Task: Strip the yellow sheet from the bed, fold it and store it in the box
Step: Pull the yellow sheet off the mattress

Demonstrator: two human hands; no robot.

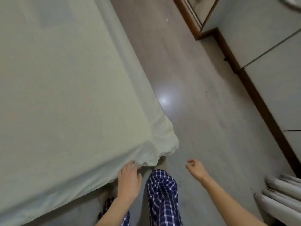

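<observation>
The pale yellow sheet (68, 88) covers the bed across the left half of the view. Its near corner hangs loose and rumpled over the mattress corner at the lower middle. My left hand (129, 181) rests at that corner, fingertips touching the sheet's hanging edge, fingers spread, not closed on the cloth. To the right, my right hand (195, 168) hovers over the floor with fingers loosely curled and nothing in it. No box is in view.
A shiny grey floor (187, 79) runs between the bed and pale cupboards with a dark wood base (254, 88) on the right. White pleated fabric (283, 190) sits at the lower right. My legs in blue checked trousers (162, 193) stand at the bed corner.
</observation>
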